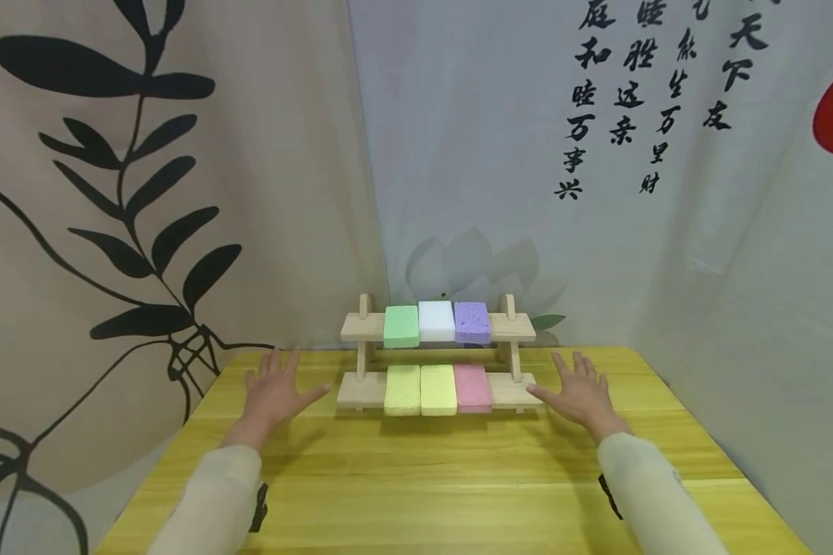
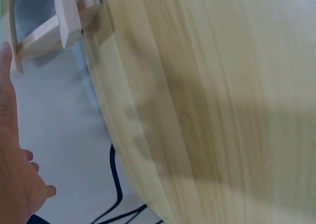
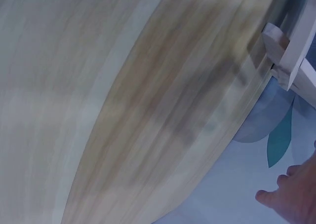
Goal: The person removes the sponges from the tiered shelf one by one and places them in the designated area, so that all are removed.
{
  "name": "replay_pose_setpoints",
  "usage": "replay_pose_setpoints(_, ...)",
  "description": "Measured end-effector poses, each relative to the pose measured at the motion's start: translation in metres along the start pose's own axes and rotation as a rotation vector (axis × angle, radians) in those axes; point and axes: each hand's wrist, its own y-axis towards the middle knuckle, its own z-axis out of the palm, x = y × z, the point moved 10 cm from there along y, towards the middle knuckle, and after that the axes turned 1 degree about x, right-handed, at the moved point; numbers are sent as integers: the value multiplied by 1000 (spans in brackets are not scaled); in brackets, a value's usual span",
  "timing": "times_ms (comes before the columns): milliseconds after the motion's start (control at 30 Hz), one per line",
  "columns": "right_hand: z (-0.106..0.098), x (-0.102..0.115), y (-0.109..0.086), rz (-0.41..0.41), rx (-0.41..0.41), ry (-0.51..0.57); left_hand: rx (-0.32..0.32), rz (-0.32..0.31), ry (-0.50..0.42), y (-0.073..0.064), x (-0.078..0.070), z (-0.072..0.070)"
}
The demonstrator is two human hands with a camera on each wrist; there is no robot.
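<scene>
Pale sleeves [image 1: 211, 493] come nearest, each leading to a bare grip over the tabletop [image 1: 416, 478]. Left grip [image 1: 271, 393] and right grip [image 1: 579, 393] are both spread, fingers fanned away from the person, thumbs turned inward, nothing held. Between them stands a two-tier wooden rack [image 1: 361, 391], upright, its long axis running crosswise from one grip to the other, its planks level. Its left end is just beside the left thumb; the right thumb overlaps its right end, and I cannot tell whether they touch. On the upper plank, going from the left grip's side towards the right grip, sit green [image 1: 401, 327], white [image 1: 436, 321] and purple [image 1: 472, 322] blocks; on the lower, two yellow blocks [image 1: 403, 391] and a pink block [image 1: 473, 388]. The lower blocks lie flat, long axes pointing away from the person, square to the rack. Beyond both grips hangs a printed cloth [image 1: 472, 169].
</scene>
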Motion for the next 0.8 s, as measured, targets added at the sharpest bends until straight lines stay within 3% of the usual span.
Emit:
replay_pose_setpoints(400, 17, 13, 2, 8, 70, 146, -12, -15, -123, 11, -22, 0)
replay_pose_setpoints(800, 35, 10, 7, 19, 113, 264, -18, -34, -286, 19, -47, 0)
